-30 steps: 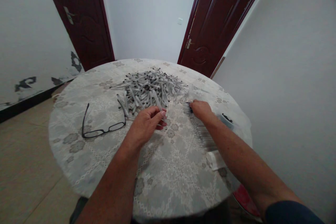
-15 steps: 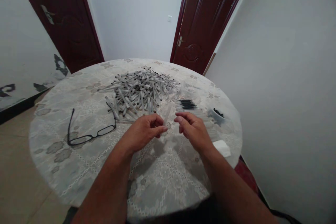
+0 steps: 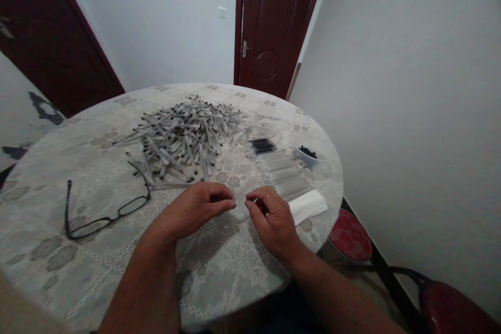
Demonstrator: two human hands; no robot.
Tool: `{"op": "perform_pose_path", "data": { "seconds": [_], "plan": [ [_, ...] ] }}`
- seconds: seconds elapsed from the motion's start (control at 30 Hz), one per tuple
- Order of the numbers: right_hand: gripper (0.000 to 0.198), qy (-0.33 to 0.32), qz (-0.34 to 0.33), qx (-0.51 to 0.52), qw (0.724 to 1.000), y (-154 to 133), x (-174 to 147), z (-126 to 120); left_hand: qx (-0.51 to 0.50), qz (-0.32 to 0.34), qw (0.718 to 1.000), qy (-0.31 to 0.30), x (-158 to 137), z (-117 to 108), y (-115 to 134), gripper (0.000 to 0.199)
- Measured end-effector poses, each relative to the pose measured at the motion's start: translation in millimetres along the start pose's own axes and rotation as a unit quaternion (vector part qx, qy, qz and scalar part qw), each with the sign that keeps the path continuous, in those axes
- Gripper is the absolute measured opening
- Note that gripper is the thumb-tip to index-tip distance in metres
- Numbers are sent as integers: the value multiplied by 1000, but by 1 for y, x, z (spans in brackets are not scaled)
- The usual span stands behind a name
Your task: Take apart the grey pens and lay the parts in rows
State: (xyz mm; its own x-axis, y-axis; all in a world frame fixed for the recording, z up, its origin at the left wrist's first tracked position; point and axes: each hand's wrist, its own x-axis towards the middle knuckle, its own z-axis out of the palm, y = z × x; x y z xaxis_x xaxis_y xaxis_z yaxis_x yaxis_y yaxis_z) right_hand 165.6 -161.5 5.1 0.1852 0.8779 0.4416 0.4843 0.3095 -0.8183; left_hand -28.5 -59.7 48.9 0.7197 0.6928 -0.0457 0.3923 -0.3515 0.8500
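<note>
Near the front middle of the table, my left hand (image 3: 201, 209) has thumb and forefinger pinched at a clear, thin plastic sleeve (image 3: 243, 199), blurred and hard to see. My right hand (image 3: 274, 222) is just across from it, fingertips closed together; what it grips is hidden, though a small pale tip shows by its fingers. Behind the right hand lies a row of clear slim tubes (image 3: 284, 172), with dark sticks (image 3: 262, 146) at its far end. A big heap of wrapped, black-ended tubes (image 3: 183, 135) rests beyond my left hand.
Black-framed glasses (image 3: 113, 218) lie unfolded at the left. A small clear tub (image 3: 311, 159) with black pieces stands at the right, and a folded white tissue (image 3: 309, 206) is beside my right hand. A red stool (image 3: 350, 235) is by the patterned round table (image 3: 235, 292).
The view has swung right and down. My right hand has come lower and closed at the fingertips, which were apart before. My left hand keeps its pinch on the sleeve.
</note>
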Motion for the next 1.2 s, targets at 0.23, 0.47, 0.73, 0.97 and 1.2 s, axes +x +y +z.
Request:
{"op": "perform_pose_path", "data": {
  "seconds": [0.23, 0.47, 0.73, 0.97, 1.2],
  "plan": [
    [11, 0, 33, -17, 999, 9, 0, -6, -23, -20, 999, 13, -1, 1, 1, 28],
    [29, -10, 223, 214, 951, 10, 7, 5, -15, -15, 1000, 9, -2, 2, 3, 26],
    [25, -47, 214, 305, 927, -1, 6, 12, -35, -7, 999, -22, -3, 5, 4, 23],
    [19, 79, -116, -135, 981, 15, 23, -74, -21, -10, 997, 69, -4, -4, 2, 28],
    [26, -117, -96, -471, 869, 62, 46, -121, -20, -22, 990, 138, -2, -8, -2, 27]
  ]
}}
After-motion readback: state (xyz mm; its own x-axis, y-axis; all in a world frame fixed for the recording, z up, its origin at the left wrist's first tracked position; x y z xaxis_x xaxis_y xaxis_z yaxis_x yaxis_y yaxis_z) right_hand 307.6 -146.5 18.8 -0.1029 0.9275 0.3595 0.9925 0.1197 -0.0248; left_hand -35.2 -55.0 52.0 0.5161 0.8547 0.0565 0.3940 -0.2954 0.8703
